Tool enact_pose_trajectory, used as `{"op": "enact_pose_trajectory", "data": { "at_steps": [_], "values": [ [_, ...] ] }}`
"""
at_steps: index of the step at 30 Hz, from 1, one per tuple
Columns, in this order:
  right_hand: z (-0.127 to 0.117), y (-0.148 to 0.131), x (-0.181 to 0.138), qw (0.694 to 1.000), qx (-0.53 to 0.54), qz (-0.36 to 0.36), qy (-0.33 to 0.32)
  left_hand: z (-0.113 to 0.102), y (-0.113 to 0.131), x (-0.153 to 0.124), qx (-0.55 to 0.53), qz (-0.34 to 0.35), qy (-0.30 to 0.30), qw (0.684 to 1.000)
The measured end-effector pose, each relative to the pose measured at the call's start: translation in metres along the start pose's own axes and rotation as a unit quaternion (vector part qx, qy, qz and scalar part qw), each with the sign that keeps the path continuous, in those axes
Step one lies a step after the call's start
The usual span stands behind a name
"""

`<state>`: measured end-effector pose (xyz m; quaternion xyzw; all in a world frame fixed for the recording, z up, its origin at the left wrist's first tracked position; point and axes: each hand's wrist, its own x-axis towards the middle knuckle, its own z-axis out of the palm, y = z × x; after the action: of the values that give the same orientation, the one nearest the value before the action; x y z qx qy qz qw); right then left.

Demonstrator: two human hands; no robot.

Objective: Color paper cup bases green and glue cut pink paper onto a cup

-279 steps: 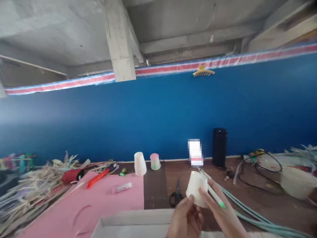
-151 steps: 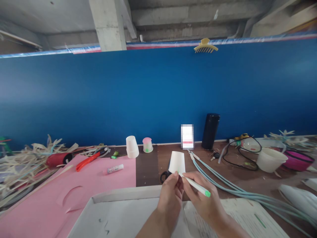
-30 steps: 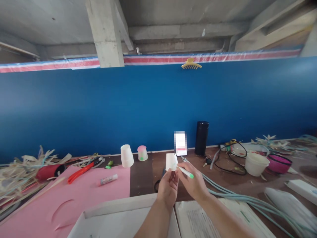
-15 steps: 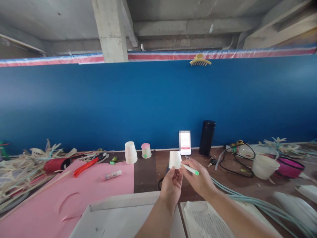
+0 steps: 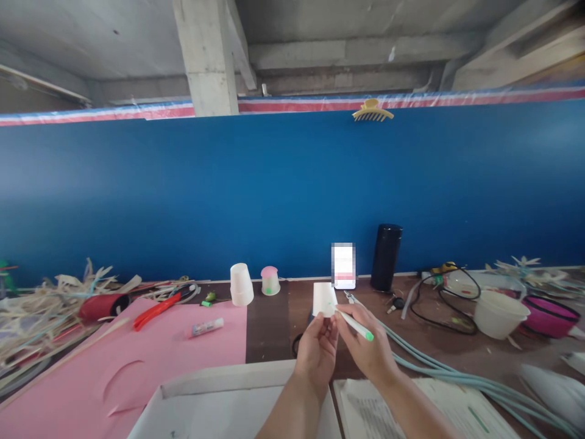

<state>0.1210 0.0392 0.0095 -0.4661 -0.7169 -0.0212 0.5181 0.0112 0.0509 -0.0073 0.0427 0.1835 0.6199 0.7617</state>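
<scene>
My left hand (image 5: 316,349) grips a white paper cup (image 5: 322,297) by its lower part and holds it above the table. Between the fingers of my right hand (image 5: 368,341) is a green-ended marker (image 5: 358,325), its tip at the right side of the cup. A small green mark shows on the cup's side. Farther back stand upturned white paper cups (image 5: 241,285), stacked, and a small cup with a pink top and a green patch (image 5: 270,281).
Pink paper (image 5: 169,347) bears a glue tube (image 5: 205,327) and red strips (image 5: 156,311). A white box lid (image 5: 228,369) lies in front. Behind my hands are a phone (image 5: 343,266) and a black flask (image 5: 386,257); cables (image 5: 439,367) run along the right.
The view has shifted slightly. My right hand and the marker have moved a little down and right; both hands keep their grip on the cup and marker.
</scene>
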Motion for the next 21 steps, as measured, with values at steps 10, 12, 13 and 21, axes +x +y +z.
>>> {"op": "enact_pose_trajectory", "data": {
  "at_steps": [10,12,13,21],
  "values": [
    [-0.0028,-0.0033,-0.0022,1.0,-0.002,0.008,0.005,0.0,-0.0007,-0.0029,-0.003,-0.001,0.001,1.0],
    [-0.0031,-0.0033,-0.0024,1.0,-0.004,0.009,0.006,0.0005,-0.0006,-0.0037,-0.002,-0.003,0.0,1.0],
    [-0.0032,-0.0031,-0.0024,1.0,-0.004,0.009,0.006,0.0008,-0.0005,-0.0039,-0.001,-0.003,0.0,1.0],
    [-0.0044,-0.0043,-0.0023,1.0,0.009,0.014,0.005,0.0019,-0.0014,-0.0035,0.0,-0.001,0.002,1.0]
  ]
}}
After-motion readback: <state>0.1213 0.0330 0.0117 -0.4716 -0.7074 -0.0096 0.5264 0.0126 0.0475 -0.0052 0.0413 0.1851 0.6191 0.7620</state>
